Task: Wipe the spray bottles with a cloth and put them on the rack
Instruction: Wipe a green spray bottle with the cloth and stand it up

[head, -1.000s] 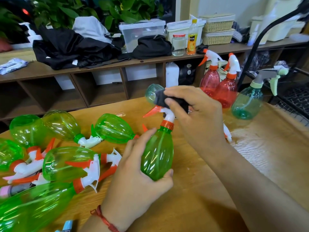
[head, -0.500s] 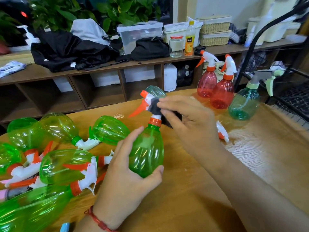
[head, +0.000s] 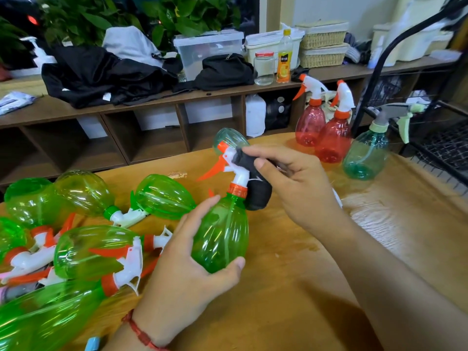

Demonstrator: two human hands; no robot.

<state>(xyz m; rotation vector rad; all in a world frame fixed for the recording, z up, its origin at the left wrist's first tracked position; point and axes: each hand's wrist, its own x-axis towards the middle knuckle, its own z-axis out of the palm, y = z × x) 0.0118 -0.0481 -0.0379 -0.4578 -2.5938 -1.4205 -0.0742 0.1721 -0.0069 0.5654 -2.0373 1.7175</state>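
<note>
Item: green spray bottle (head: 220,234), near upright: your left hand (head: 187,269) wraps its belly as anchor, your right hand (head: 291,183), at one o'clock, pinches black cloth (head: 257,191) onto trigger head (head: 239,176).

Rack (head: 448,148) cut by right edge, cloth (head: 258,191) partly hidden

Left hand (head: 187,269): grips the belly of a green spray bottle (head: 221,234), thumb under its base, fingers over the top side.
Right hand (head: 296,183): just above and right of the left, pinches a black cloth (head: 253,181) against the bottle's white trigger head (head: 234,164).
Left of the left hand: a heap of green bottles (head: 83,249) lying on the wooden table (head: 291,287).
Beyond the right hand: two red bottles (head: 329,138) and a teal bottle (head: 366,153) upright, beside a black rack (head: 445,145).
</note>
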